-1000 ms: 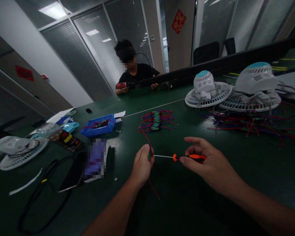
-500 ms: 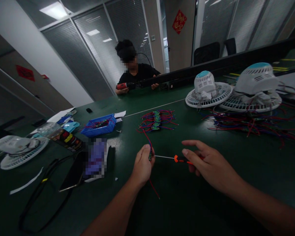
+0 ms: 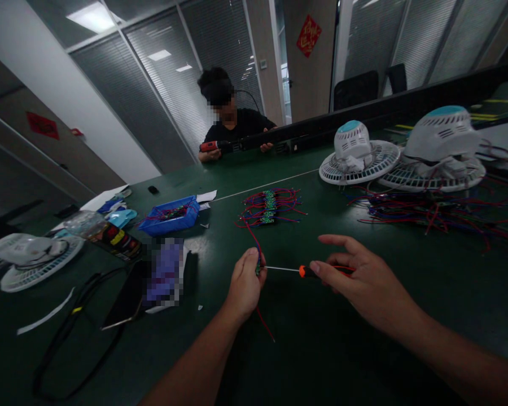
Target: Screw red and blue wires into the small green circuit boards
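My left hand [image 3: 244, 283] is closed in a pinch on a small green circuit board [image 3: 258, 267] with red and blue wires trailing above and below the fist. My right hand [image 3: 362, 279] grips the orange handle of a thin screwdriver [image 3: 305, 271], index finger stretched out above it. The metal shaft points left and its tip meets the board at my left thumb. Both hands hover just above the dark green table [image 3: 322, 349].
A pile of wired boards [image 3: 268, 206] lies beyond my hands. A blue tray [image 3: 169, 217] sits to the left, a phone [image 3: 125, 299] and black cable nearer. White fan parts [image 3: 358, 155] and loose wires [image 3: 427, 211] lie at right. Across the table a person [image 3: 232, 127] holds a red tool.
My right fingers shifted along the screwdriver handle, rolling it, and returned to nearly the same grip. The left hand and board stayed put.
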Demonstrator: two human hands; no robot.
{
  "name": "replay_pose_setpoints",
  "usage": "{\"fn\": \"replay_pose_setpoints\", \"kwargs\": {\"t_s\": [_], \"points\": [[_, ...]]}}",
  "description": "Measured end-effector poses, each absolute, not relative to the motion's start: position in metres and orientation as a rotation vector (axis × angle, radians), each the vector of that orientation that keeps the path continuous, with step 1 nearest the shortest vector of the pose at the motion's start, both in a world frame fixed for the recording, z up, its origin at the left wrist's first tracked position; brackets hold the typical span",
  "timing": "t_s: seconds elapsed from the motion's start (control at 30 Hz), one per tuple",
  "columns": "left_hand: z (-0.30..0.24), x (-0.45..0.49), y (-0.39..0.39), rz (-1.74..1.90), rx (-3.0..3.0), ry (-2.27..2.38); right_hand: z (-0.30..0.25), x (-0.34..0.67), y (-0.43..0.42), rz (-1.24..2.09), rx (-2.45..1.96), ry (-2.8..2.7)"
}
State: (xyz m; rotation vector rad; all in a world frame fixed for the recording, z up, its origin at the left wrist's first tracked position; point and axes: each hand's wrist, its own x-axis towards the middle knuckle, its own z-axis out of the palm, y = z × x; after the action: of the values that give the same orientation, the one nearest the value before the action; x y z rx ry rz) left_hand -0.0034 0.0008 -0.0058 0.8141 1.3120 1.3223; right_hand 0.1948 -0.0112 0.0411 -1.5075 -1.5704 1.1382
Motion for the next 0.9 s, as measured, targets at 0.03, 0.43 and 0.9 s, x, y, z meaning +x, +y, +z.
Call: {"fn": "replay_pose_setpoints", "kwargs": {"t_s": [0.03,0.43,0.9], "points": [[-0.006,-0.004,0.001,1.318,0.817,1.316,0.042,0.195,-0.012,1.124,-1.510,-1.574],[-0.006,-0.003,0.001,1.326,0.850,1.309,0.042,0.193,-0.014,1.065,-1.453,-1.551],[-0.006,-0.004,0.002,1.303,0.857,1.289,0.036,0.199,-0.003,1.140,-1.598,-1.743]]}}
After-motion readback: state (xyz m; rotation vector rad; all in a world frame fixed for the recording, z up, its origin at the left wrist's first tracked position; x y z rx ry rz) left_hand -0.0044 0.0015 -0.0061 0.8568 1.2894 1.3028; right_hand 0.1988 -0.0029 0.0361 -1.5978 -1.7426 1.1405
